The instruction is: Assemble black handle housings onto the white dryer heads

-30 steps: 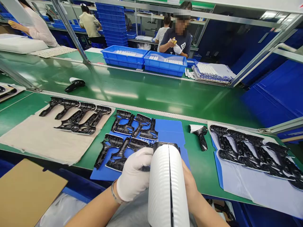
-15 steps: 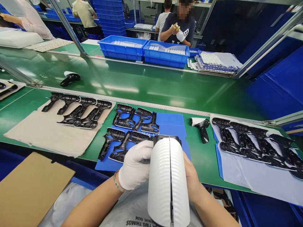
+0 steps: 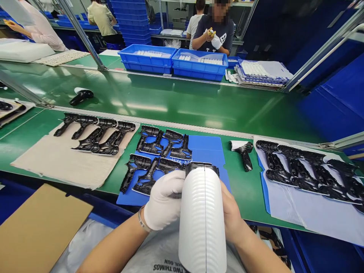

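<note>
Close to my body is a white, ribbed hair dryer housing [image 3: 195,220] with a black rim at its far end, made of two halves that meet along a thin lengthwise seam. My left hand [image 3: 163,199], in a white glove, grips it from the left with the fingers curled round. On the other side my bare right hand [image 3: 231,212] is wrapped against it, its fingertips hidden behind the white shell. Beyond my hands, several black half-shells [image 3: 145,163] lie on a blue sheet [image 3: 203,146].
Left, more black half-shells [image 3: 98,138] rest on a beige sheet [image 3: 57,159]; others [image 3: 304,167] lie at right on a pale sheet [image 3: 292,206]. A pistol-shaped housing [image 3: 243,151] stands between. Behind are blue bins [image 3: 199,68] and a co-worker [image 3: 213,34]. Cardboard [image 3: 42,227] is lower left.
The dark gap between the two white halves has closed to a fine line. Both hands keep their hold; the view has shifted slightly.
</note>
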`<state>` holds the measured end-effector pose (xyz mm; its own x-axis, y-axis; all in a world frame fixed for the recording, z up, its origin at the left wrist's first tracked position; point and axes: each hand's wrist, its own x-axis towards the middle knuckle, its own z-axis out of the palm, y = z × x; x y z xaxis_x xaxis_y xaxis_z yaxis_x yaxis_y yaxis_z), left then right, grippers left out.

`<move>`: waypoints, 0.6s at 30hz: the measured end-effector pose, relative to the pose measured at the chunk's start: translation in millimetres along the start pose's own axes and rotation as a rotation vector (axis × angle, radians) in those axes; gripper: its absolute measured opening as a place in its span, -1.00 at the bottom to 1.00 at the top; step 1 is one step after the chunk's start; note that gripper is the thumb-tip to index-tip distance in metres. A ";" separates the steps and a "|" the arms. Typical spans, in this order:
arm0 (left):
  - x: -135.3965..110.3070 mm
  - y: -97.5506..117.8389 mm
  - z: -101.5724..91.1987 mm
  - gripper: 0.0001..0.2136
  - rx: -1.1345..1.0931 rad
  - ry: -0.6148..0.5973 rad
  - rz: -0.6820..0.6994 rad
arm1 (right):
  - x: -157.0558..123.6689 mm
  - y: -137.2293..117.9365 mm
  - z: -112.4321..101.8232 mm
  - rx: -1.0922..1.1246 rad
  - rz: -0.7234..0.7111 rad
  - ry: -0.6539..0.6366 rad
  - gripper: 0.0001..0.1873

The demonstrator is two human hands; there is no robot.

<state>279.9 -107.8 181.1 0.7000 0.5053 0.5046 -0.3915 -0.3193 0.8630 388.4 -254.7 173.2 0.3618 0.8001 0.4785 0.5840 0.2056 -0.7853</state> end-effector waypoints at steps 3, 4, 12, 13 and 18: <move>0.0 3.4 0.0 -0.89 0.012 -0.003 -0.035 | 0.6 -0.6 1.1 0.009 0.025 0.005 -0.57; 0.1 4.7 0.0 -0.88 0.015 -0.002 -0.050 | 0.2 -0.4 2.0 0.013 0.038 0.001 -0.56; -3.1 -1.7 2.3 -0.93 0.061 0.005 -0.196 | -11.1 9.5 3.6 0.079 0.191 -0.076 -0.52; -5.0 -4.8 2.0 -0.87 0.069 0.029 -0.231 | -10.9 10.0 2.1 0.107 0.221 -0.091 -0.52; -2.2 -4.1 -13.6 0.02 0.220 -0.030 -0.126 | -6.4 16.1 1.9 0.589 0.493 -0.245 -0.55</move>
<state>271.9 -96.7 176.7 0.7538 0.5291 0.3897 -0.1629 -0.4241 0.8909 394.1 -255.4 156.7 0.2688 0.9629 -0.0233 -0.1054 0.0054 -0.9944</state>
